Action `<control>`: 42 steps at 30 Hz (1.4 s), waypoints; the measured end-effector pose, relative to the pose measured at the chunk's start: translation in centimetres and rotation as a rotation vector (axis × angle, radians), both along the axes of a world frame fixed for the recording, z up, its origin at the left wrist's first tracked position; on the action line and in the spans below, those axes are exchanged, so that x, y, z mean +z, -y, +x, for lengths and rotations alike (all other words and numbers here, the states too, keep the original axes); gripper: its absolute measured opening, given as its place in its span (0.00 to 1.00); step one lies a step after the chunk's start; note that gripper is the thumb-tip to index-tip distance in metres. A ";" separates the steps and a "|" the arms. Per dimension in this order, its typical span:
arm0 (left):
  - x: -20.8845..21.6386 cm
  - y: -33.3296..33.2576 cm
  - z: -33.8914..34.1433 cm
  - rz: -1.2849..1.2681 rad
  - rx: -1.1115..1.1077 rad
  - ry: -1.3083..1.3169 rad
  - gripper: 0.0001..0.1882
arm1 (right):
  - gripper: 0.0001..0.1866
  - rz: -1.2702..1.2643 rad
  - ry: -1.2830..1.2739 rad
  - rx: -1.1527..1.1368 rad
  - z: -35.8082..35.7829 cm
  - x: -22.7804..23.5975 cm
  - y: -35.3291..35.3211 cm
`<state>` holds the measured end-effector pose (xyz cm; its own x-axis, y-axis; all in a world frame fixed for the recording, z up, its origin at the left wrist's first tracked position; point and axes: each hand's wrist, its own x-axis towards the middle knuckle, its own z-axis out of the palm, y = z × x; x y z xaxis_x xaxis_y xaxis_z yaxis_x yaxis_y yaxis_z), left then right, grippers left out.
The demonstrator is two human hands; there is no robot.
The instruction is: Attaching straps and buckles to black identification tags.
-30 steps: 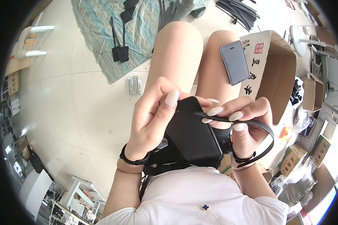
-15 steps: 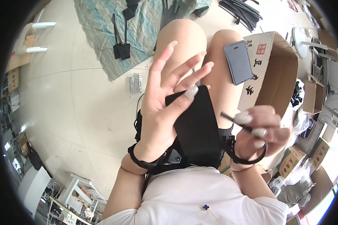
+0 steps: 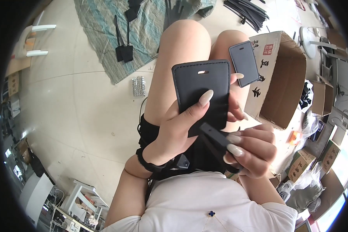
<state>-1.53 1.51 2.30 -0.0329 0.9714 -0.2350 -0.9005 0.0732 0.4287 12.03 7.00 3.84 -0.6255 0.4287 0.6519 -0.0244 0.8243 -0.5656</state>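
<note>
Lifted clear of the lap since a moment ago, the flat black leather slotted tag (image 3: pixel 202 91) is standing upright, pinched shut in the left hand (image 3: pixel 181 127), while the right hand (image 3: pixel 248 152), just below-right, is closing its grip around the black leather strap (image 3: pixel 216 143).

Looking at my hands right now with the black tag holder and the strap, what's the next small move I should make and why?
Probably bring the strap end up to the slot. The left hand holds the black tag holder upright with its slot empty at the top edge, while the right hand pinches the strap just below it, apart from the slot.
</note>
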 end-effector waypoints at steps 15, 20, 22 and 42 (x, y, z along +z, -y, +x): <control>-0.3 1.6 0.3 -0.007 0.008 -0.612 0.20 | 0.18 0.082 0.081 -0.200 -1.0 1.1 -1.0; -1.0 1.8 -0.2 0.118 0.029 -0.802 0.19 | 0.13 0.143 0.245 -0.221 -1.1 1.9 -0.7; -0.7 1.8 -0.5 0.147 -0.009 -0.819 0.21 | 0.13 0.146 0.209 -0.196 -0.9 1.7 -1.0; -0.2 1.5 -1.5 0.414 -0.201 -1.205 0.30 | 0.20 -0.904 0.175 0.493 -1.1 0.2 -6.2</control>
<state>-3.07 0.00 2.11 0.1416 0.9771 0.1589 0.0793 -0.1712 0.9820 10.88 13.22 4.01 -0.9185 0.3829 0.0988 -0.1017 0.0127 -0.9947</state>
